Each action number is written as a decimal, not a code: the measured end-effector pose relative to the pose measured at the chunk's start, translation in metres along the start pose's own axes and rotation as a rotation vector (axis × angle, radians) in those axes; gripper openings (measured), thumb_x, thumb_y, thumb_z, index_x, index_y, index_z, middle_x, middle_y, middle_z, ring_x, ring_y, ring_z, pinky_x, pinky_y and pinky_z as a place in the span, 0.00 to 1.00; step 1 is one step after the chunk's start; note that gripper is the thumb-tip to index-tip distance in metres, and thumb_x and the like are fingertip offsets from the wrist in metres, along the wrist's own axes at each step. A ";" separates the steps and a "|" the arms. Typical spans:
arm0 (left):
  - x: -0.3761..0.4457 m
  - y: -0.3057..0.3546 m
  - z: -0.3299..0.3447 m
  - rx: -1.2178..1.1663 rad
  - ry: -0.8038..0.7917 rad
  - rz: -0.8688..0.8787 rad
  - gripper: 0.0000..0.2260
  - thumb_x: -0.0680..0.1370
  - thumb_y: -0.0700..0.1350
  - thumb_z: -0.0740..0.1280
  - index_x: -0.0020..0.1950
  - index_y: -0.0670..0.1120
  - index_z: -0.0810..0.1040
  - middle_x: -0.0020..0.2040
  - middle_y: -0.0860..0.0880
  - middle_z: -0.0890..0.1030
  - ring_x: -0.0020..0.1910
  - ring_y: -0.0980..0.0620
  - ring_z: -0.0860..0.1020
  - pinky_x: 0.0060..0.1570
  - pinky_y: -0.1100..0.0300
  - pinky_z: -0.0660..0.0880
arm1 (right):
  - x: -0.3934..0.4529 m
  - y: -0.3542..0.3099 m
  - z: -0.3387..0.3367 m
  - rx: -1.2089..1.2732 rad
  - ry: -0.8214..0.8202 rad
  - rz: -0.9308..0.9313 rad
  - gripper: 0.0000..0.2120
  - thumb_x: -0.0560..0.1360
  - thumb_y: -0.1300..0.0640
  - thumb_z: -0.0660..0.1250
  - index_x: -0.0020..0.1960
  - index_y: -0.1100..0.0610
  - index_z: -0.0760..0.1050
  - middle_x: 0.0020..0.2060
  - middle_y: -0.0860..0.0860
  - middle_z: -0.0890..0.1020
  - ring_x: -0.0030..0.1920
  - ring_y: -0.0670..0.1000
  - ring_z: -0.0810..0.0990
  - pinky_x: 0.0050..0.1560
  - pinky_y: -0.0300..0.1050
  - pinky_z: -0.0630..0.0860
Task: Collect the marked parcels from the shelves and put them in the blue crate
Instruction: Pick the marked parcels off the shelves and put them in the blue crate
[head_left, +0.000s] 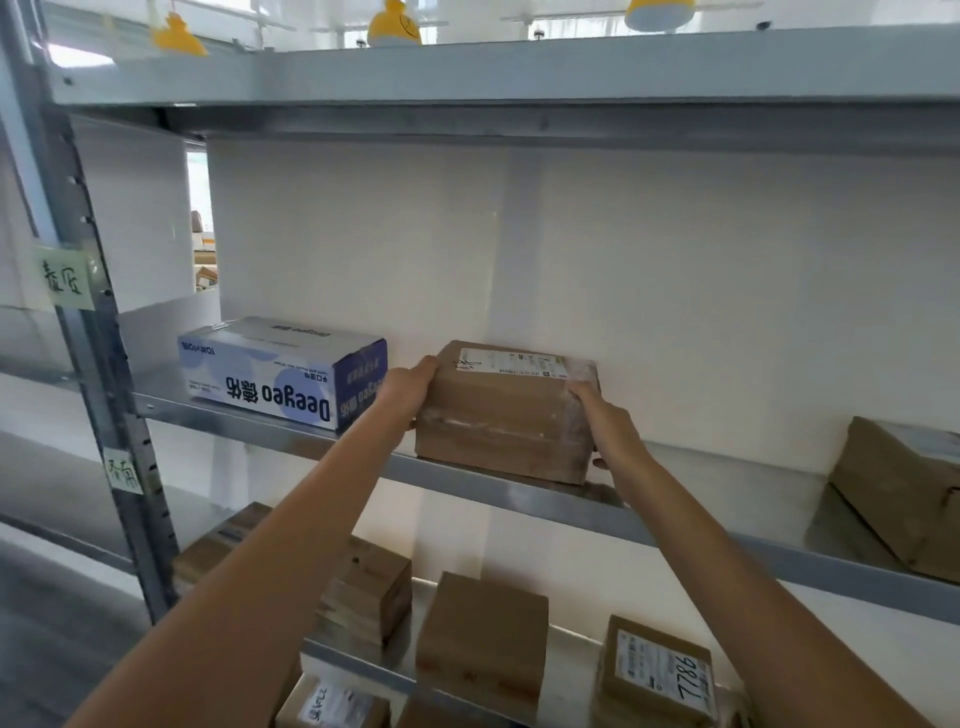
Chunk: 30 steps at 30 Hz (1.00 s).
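both hands were on the brown box (506, 415), which sat on the shelf (467, 480) near its front edge, label on top. left hand (410, 389) lay against the box's left end, fingers wrapped over the top corner; right hand (605, 426) gripped the right end, thumb low by the bottom edge. blue-and-white carton (283, 371) sat just left of the left hand, another brown parcel (904, 493) well right of the right hand. box looked stiff cardboard w/ glossy tape round the right end, prob slippery there. weight unclear; best held at both ends, low.
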<state>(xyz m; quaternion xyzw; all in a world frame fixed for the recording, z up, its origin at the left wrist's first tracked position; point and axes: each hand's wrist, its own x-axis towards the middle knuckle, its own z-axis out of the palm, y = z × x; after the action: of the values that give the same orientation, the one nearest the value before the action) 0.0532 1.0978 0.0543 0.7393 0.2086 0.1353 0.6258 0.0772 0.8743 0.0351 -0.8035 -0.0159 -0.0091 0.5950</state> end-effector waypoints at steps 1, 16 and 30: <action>0.000 0.003 0.000 -0.004 -0.014 -0.020 0.22 0.81 0.57 0.57 0.66 0.43 0.69 0.60 0.44 0.75 0.59 0.43 0.75 0.62 0.48 0.73 | 0.003 0.001 0.003 0.002 0.008 0.010 0.25 0.71 0.34 0.59 0.52 0.54 0.75 0.54 0.55 0.79 0.55 0.56 0.76 0.58 0.54 0.73; 0.007 -0.004 0.000 0.115 -0.017 0.030 0.27 0.80 0.61 0.52 0.64 0.40 0.72 0.58 0.42 0.77 0.56 0.42 0.76 0.61 0.45 0.74 | 0.002 0.012 0.026 0.055 0.344 -0.116 0.26 0.76 0.35 0.56 0.41 0.57 0.78 0.48 0.61 0.78 0.50 0.61 0.75 0.53 0.54 0.72; 0.065 -0.056 -0.195 -0.078 0.235 0.963 0.12 0.81 0.44 0.54 0.62 0.47 0.69 0.60 0.49 0.69 0.55 0.63 0.69 0.55 0.69 0.70 | -0.071 -0.077 0.250 -0.404 0.440 -0.798 0.18 0.81 0.48 0.57 0.66 0.58 0.68 0.62 0.52 0.72 0.61 0.50 0.72 0.59 0.46 0.73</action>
<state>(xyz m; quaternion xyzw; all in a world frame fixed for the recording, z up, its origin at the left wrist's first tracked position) 0.0125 1.3057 0.0302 0.7073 -0.0929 0.4992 0.4918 0.0021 1.1350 0.0335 -0.8129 -0.1943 -0.4083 0.3669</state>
